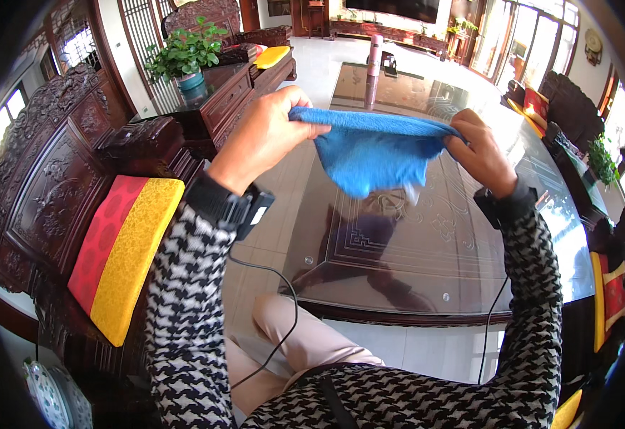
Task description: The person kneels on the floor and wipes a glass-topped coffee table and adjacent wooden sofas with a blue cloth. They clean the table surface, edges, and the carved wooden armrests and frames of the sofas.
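Note:
A blue cloth [374, 150] is stretched in the air between my two hands, its upper edge taut and its lower part hanging loose and slightly blurred. My left hand [272, 131] pinches one upper corner between thumb and fingers. At the other upper corner, my right hand [478, 145] grips the fabric. Below the cloth lies the glass-topped, dark wooden table [409, 257], its carved pattern showing through the glass. A small white tag [412, 194] seems to hang from the lower edge.
A pink bottle [375, 56] stands at the table's far end, with a dark flat object [391, 71] beside it. Left is a carved wooden chair with a red-and-yellow cushion [124, 257]. Beyond it, a potted plant [189, 59] tops a side cabinet. Cables [291, 300] hang from both wrist straps.

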Available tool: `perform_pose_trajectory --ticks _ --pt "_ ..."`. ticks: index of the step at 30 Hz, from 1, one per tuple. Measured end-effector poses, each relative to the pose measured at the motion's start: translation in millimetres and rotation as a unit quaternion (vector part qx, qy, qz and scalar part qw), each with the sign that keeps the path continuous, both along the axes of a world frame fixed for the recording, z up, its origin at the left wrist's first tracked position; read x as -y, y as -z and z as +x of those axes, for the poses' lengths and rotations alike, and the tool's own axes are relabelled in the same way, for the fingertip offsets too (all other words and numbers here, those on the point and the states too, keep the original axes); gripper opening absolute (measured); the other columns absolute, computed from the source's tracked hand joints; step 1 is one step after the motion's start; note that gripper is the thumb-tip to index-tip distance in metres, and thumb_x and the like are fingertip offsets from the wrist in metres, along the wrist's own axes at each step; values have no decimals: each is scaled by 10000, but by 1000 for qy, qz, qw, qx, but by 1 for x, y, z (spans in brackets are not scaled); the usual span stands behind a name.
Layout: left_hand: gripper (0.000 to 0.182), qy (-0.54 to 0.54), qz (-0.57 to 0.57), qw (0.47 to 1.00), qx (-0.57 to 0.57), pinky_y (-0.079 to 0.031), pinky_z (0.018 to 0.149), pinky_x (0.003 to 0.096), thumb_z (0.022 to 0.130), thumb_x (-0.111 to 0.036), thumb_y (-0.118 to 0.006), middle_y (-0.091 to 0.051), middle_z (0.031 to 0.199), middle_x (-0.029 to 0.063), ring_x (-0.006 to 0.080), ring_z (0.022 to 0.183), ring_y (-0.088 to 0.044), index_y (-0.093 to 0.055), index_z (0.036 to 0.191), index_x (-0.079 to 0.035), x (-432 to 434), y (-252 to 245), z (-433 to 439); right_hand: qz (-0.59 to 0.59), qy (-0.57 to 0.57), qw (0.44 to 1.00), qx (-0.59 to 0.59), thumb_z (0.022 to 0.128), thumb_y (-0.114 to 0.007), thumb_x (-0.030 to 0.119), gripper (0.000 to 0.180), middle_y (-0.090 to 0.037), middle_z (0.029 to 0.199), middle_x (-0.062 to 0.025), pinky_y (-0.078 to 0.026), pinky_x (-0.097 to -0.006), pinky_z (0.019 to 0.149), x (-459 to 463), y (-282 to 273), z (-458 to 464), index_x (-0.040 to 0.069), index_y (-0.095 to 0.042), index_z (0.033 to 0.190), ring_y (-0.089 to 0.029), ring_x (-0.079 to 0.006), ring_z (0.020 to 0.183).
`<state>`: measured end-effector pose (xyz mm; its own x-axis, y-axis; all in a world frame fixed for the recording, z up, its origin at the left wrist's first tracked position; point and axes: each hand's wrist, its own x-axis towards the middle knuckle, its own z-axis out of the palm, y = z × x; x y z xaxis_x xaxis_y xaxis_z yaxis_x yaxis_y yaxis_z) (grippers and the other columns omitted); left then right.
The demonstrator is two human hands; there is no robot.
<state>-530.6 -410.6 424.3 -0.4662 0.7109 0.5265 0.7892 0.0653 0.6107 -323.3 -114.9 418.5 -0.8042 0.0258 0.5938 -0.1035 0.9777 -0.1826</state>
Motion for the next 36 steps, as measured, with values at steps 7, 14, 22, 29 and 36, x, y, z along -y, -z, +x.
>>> perform_pose_trajectory --ticks 7,14,22,29,36 --pt "269 90 -126 962 -225 -545 699 407 759 -171 -776 -572 880 130 319 794 -630 -566 860 -38 56 76 64 -68 -20 987 145 784 -624 99 179 -607 801 -168 -521 -421 629 37 74 77 22 -634 944 -624 -353 703" --pt "189 193 -311 930 -27 -530 701 452 857 -198 -690 -615 823 161 379 775 -636 -595 851 -36 89 170 97 -52 -53 961 267 779 -595 184 130 -650 823 -128 -537 -465 665 58 149 112 78 -664 810 -651 -351 753" --pt "421 31 -229 940 250 -526 699 349 882 -347 -750 -638 910 104 186 837 -658 -585 989 26 21 176 -13 -52 96 980 164 881 -628 338 287 -660 917 -182 -530 -463 719 -9 152 -10 63 -665 954 -657 -375 835" --pt "570 53 -308 950 -2 -475 957 412 745 -333 -836 -539 1169 187 354 1100 -570 -590 1150 -18 31 218 26 54 85 961 257 778 -745 507 510 -589 997 -144 -530 -464 778 24 183 35 49 -629 971 -633 -360 949" --pt "150 -2 -175 985 -13 -538 689 367 903 -142 -641 -639 916 122 263 689 -663 -658 932 4 10 195 7 -118 165 944 261 793 -620 277 324 -668 852 -254 -538 -483 749 -5 206 32 -45 -657 814 -648 -438 786"
